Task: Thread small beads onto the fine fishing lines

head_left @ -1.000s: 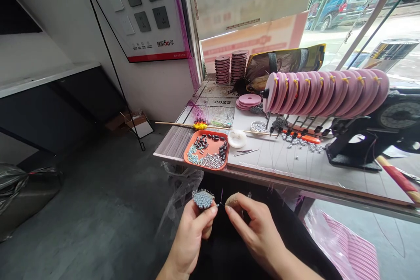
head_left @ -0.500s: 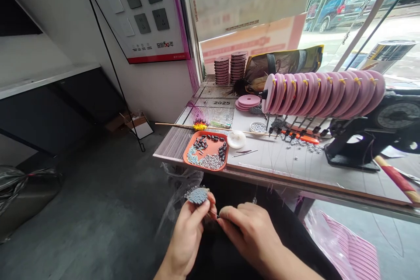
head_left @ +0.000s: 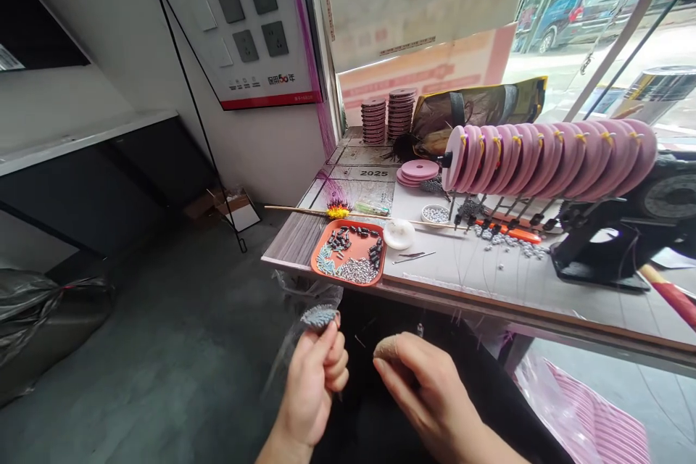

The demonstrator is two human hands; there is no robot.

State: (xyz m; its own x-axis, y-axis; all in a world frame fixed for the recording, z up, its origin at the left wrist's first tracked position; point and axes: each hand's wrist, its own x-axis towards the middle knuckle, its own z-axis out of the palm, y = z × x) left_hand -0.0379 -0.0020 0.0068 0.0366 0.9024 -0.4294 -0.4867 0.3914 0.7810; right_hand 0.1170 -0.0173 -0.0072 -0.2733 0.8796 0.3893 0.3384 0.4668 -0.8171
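Note:
My left hand (head_left: pixel 314 384) is closed, fingers curled and thumb pressed down on a bundle of small grey-blue pieces (head_left: pixel 319 316) that fans out above the fist. To its right, apart from it, my right hand (head_left: pixel 427 380) has thumb and index finger pinched together. A tan wrap (head_left: pixel 387 348) covers that index fingertip. Whatever the pinch holds is too fine to make out. Both hands are in front of the table edge, below an orange tray (head_left: pixel 320 272) with silver beads (head_left: pixel 357 270), black pieces (head_left: pixel 375 252) and grey-blue pieces (head_left: pixel 326 261).
On the table (head_left: pixel 424 275) are a white round dish (head_left: pixel 399 234), thin metal tools (head_left: pixel 414 257) and a small bowl of silver beads (head_left: pixel 435 214). A rack of pink spools (head_left: pixel 544 159) on a black stand (head_left: pixel 598 268) fills the right side, thin lines hanging down.
My hands have moved apart. The left fingers have curled into a fist under the bundle, which has tilted. The right hand has shifted slightly right, and the view has turned a little left.

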